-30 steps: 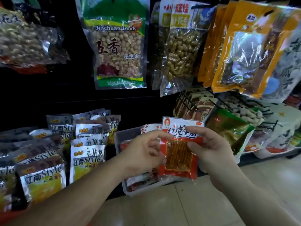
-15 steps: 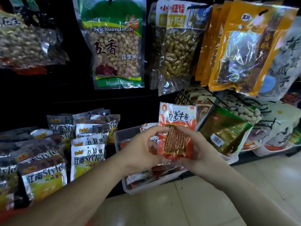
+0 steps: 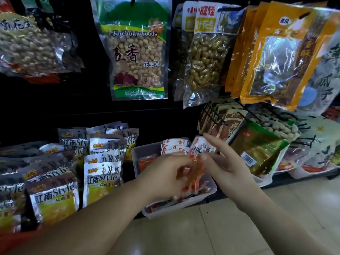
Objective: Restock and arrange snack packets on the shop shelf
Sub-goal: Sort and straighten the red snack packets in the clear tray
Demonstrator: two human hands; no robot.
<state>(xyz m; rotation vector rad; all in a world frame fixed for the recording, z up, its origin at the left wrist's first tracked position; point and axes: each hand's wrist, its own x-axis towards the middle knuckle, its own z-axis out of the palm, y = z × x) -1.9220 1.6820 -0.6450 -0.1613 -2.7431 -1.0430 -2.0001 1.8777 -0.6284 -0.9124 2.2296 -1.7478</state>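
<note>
Left hand [image 3: 165, 175] round red packet [image 3: 198, 162], right hand [image 3: 228, 166] slack alongside, above packet-filled plastic tub [image 3: 185, 204].

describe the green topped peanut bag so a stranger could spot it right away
Look along the row of bags hanging across the top of the dark shelf wall. The peanut bag hangs left of centre, above the silver Style packets. It alone has a green header reading Jinchuan Foods and a green bottom strip.

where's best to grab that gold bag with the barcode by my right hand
Probably the green top edge of the gold bag, coming from above: it stands tilted with that flat edge free, while its bottom sits tucked in a tub.
</note>
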